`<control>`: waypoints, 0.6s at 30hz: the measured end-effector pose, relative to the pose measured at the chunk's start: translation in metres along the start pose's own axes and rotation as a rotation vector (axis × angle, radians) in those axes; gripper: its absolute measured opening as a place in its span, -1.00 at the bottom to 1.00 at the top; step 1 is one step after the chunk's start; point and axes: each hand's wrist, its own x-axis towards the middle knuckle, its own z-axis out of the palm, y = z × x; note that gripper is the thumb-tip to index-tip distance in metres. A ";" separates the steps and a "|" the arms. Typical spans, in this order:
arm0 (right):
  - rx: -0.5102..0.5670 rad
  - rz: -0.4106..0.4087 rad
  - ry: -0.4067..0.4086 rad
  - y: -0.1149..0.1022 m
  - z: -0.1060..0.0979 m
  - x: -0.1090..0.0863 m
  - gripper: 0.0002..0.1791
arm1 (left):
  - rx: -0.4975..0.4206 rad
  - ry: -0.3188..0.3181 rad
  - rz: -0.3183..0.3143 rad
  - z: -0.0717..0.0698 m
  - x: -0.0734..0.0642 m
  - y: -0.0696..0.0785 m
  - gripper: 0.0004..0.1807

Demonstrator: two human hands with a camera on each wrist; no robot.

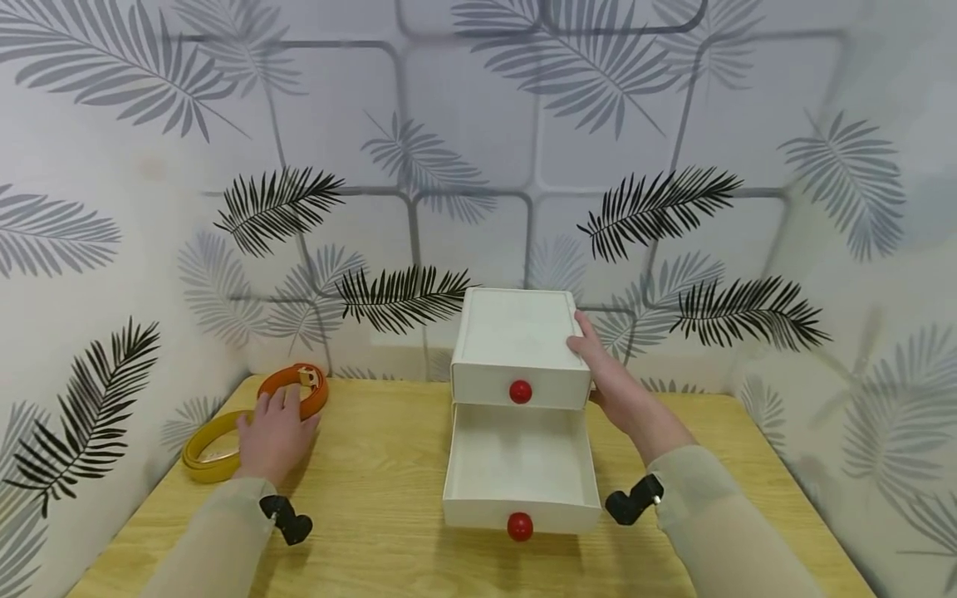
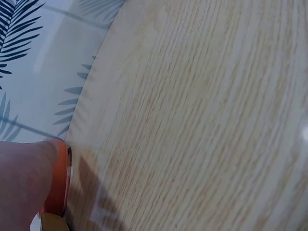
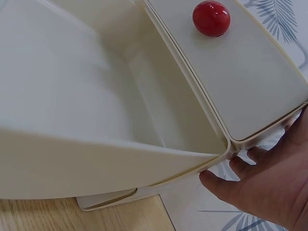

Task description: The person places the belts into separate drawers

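Note:
A small white drawer cabinet (image 1: 517, 328) stands on the table, its upper drawer closed and its lower drawer (image 1: 519, 458) pulled out with nothing in it. Both fronts carry a round red knob (image 1: 520, 391). My right hand (image 1: 611, 380) rests against the cabinet's right side, fingertips touching the side wall in the right wrist view. At the left, my left hand (image 1: 275, 436) reaches over a coiled orange belt (image 1: 317, 397) and touches it; its fingers look relaxed. A coiled yellow belt (image 1: 196, 453) lies just left of that hand.
The wood-grain table (image 1: 374, 490) runs back to a wall (image 1: 478, 241) with leaf patterns. Side walls close in at left and right. A black wrist camera (image 1: 287, 519) sits on the left sleeve, another on the right one.

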 end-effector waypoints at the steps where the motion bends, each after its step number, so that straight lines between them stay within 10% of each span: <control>1: -0.001 0.000 0.001 0.000 0.000 0.000 -0.16 | 0.001 -0.005 -0.004 0.000 0.000 0.000 -0.23; 18: -0.010 -0.005 -0.001 0.000 -0.001 -0.001 -0.18 | 0.005 -0.123 -0.019 0.011 0.000 -0.012 -0.27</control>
